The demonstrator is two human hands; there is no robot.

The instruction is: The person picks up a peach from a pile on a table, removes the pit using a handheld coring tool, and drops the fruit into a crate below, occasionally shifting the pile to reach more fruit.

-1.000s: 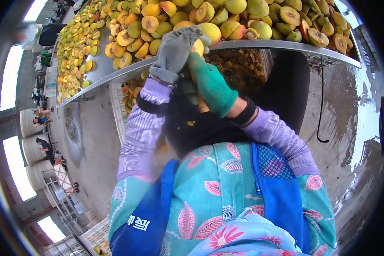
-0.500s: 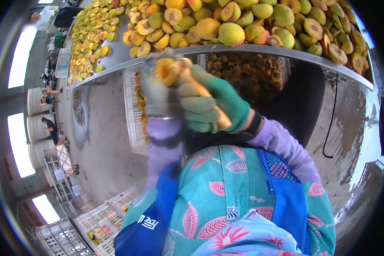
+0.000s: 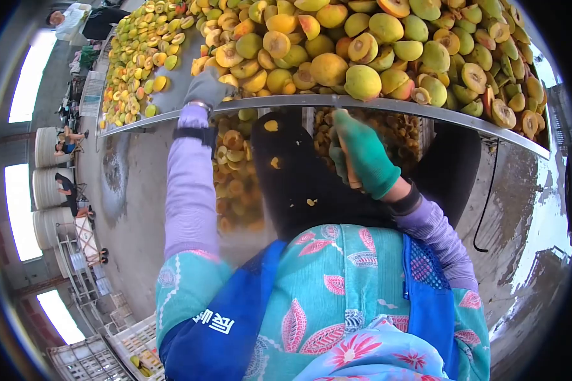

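My left hand (image 3: pixel 207 89), in a grey glove, reaches over the near rim of the metal table (image 3: pixel 324 101) to the edge of the fruit pile. Its fingers are at the fruit halves there, and what they touch is hard to make out. My right hand (image 3: pixel 365 154), in a green glove, is closed around the wooden handle of a tool (image 3: pixel 353 181) above my lap; the tool's tip is blurred. Halved yellow-green fruit (image 3: pixel 362 82) is heaped on the table in front of me.
Below the table, a crate of fruit halves (image 3: pixel 235 165) stands left of my legs, and a container of brownish scraps (image 3: pixel 394 136) sits between them. White crates (image 3: pixel 140 336) are at lower left. Several people are in the left background, one (image 3: pixel 67 18) at the table's far end.
My left hand has moved from the fruit half held against the tool, forward to the pile. My right hand has moved right and slightly down with the tool. The fruit half is gone from between them.
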